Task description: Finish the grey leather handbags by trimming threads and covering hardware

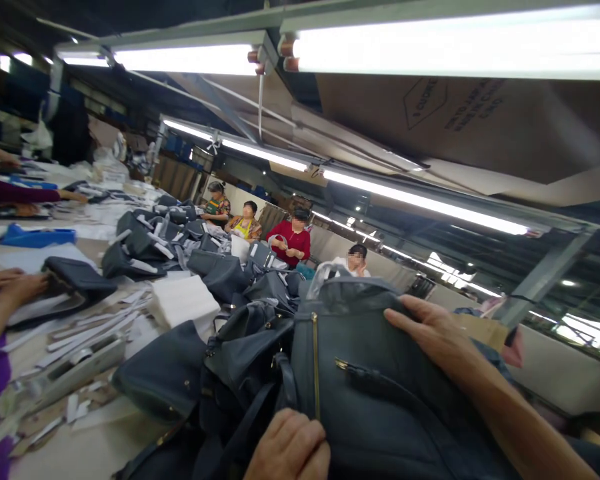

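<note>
A dark grey leather-look backpack [360,400] stands up close in front of me, with a gold zip down its left side and a second gold zip pull across its front. Clear plastic wrap covers its top. My right hand [437,337] lies on the upper right of the bag, fingers stretched out over the surface. At the lower left edge, my left hand [291,443] is closed with its fingers curled against the bag; the fingertips are hidden. More dark bags [250,340] with straps and gold fittings are piled just left of it.
Dark unfinished bag pieces [145,240] and a white foam block [185,300] cover the table to the left, among loose strips. Another person's hands [15,287] hold a dark piece there. Several people sit beyond. Tube lights [430,43] hang overhead.
</note>
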`<state>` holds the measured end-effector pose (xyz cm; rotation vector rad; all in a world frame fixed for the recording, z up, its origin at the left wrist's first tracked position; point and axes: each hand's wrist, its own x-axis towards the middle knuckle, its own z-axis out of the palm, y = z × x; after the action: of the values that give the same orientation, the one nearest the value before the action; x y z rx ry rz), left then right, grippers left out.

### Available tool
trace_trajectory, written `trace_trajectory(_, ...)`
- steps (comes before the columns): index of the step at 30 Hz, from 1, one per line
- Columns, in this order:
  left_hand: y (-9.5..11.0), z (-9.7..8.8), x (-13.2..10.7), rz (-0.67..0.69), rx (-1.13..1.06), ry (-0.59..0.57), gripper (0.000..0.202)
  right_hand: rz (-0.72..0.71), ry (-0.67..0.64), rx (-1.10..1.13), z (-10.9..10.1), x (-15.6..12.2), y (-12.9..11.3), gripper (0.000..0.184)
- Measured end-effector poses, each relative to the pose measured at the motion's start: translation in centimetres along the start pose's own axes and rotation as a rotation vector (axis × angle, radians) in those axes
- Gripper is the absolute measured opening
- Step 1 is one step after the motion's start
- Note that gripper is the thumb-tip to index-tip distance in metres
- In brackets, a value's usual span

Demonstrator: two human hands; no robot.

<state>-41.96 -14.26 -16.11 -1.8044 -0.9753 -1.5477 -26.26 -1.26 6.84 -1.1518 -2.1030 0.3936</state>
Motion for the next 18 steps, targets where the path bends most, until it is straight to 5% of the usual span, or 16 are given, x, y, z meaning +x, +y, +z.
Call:
trace_trajectory(2, -1.5, -0.9, 1.9, -0.077, -0.11, -0.114, 0.026, -0.201, 0.164, -0.134, -2.0, 0.4, -2.1, 0.024)
trace_trajectory(5, -3.8, -1.1, 3.7, -0.468, -0.482, -0.231, 0.035, -0.477, 0.419, -0.361, -2.4, 0.2, -3.1, 0.022)
trace_trajectory(7, -5.6, -1.0, 3.3, -0.893, -0.843, -0.189, 0.03, -0.598, 0.375, -0.419, -0.1, -1.0, -1.2, 0.018)
trace_trajectory(9, -7.6, -1.2, 1.5, -1.349, -1.187, -0.11, 0.026, -0.653, 0.198, -0.417, 3.9, -3.0, 2.6, 0.018)
trace_trajectory(12, -9.7, -2.4, -2.9, -1.802, -1.353, -0.015, 0.029, -0.71, 0.138, -0.45, 10.0, -6.9, 9.8, 0.03)
trace_trajectory(15, -9.8, -4.0, -6.7, -1.935, -1.256, 0.02, 0.033, -0.629, 0.048, -0.432, 13.3, -9.5, 14.6, 0.038)
trace_trajectory(18, -8.6, -5.5, -8.5, -1.873, -1.172, -0.025, 0.042, -0.542, 0.019, -0.345, 13.8, -9.6, 15.9, 0.04)
